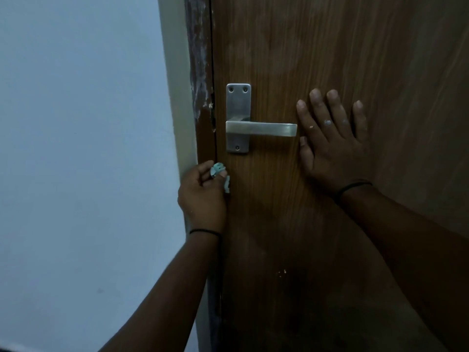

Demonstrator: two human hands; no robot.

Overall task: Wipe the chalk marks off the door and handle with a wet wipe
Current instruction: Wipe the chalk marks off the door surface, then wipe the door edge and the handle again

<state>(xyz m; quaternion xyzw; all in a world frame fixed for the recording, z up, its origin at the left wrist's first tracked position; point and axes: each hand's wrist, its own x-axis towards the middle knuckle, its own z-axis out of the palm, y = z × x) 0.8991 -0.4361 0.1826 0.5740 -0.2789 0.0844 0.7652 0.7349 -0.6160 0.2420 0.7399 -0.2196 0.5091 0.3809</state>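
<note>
Left hand (201,196) curls its fingers and thumb around a crumpled, pale blue-green wet wipe (217,171) — only small bunched folds show between the fingertips, one above the thumb and one beside it, against the door's edge just below the handle plate. Right hand (332,143) lies flat on the door (355,59), fingers straight and spread, holding nothing; its thumb sits just under the free end of the handle (261,129). Small pale specks show on two of its knuckles. Each wrist wears a thin dark band.

Brushed metal handle, lever level, on a narrow plate with visible screws. Brown wood-grain door, with faint pale smears above the handle and a few light flecks lower down. Whitish, scuffed streaks run down the door frame (200,72) at the left — beyond it a plain, pale wall (76,148). Dim lighting.
</note>
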